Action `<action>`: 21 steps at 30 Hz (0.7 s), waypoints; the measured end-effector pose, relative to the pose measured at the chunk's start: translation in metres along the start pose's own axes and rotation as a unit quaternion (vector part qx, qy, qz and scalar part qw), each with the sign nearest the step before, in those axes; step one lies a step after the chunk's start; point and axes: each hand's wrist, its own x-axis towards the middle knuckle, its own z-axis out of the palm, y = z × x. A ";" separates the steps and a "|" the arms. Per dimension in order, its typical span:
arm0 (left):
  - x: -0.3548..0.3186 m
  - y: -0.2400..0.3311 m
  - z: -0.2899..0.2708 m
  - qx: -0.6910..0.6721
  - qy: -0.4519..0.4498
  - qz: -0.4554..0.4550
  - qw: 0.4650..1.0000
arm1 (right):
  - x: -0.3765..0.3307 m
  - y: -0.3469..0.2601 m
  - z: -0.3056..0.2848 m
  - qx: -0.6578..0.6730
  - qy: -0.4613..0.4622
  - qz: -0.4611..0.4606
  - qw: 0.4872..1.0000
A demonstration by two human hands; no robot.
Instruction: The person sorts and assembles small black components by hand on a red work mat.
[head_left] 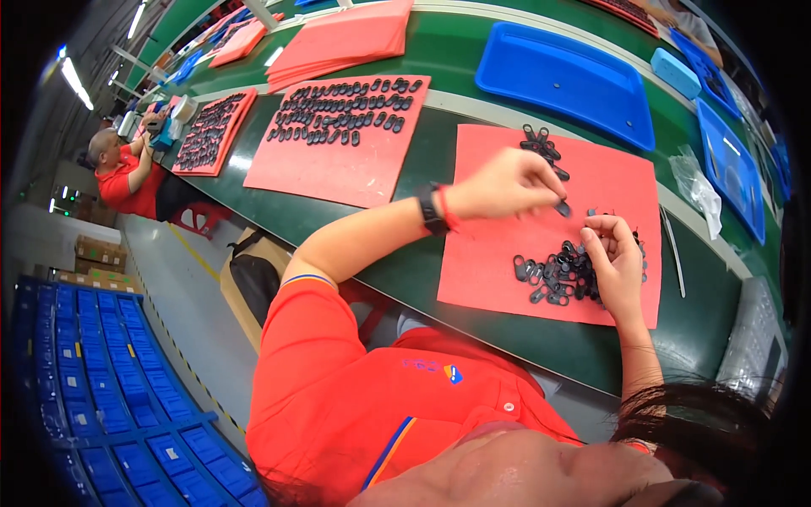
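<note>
My left hand [507,184] hovers over a pink mat [608,182] and pinches a small black oval part [563,208] between fingertips. My right hand [615,258] curls beside it, fingers closed around more of the small black parts above a loose heap of black oval parts [553,275] at the mat's near edge. A short row of the same parts [541,145] lies laid out at the mat's far side. A black watch with a red band [432,209] sits on my left wrist.
A second pink mat [338,173] to the left carries rows of black parts. Blue trays [566,80] lie across the green bench [456,51], with stacked pink mats [346,42] and a clear plastic bag [697,190]. Another person in red [127,173] sits far left. Blue crates [110,397] stand on the floor.
</note>
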 end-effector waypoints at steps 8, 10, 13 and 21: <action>-0.057 0.029 -0.148 0.348 0.083 -0.031 0.933 | 0.000 -0.001 0.000 -0.149 0.030 -0.133 0.979; -0.067 0.025 -0.179 0.388 0.109 -0.090 0.911 | 0.001 -0.001 0.002 -0.173 0.036 -0.149 0.973; -0.074 0.014 -0.211 0.423 0.078 -0.119 0.895 | 0.001 0.000 0.005 -0.195 0.042 -0.177 0.964; -0.079 -0.020 -0.242 0.383 0.061 -0.099 0.916 | 0.000 0.000 0.005 -0.204 0.043 -0.185 0.960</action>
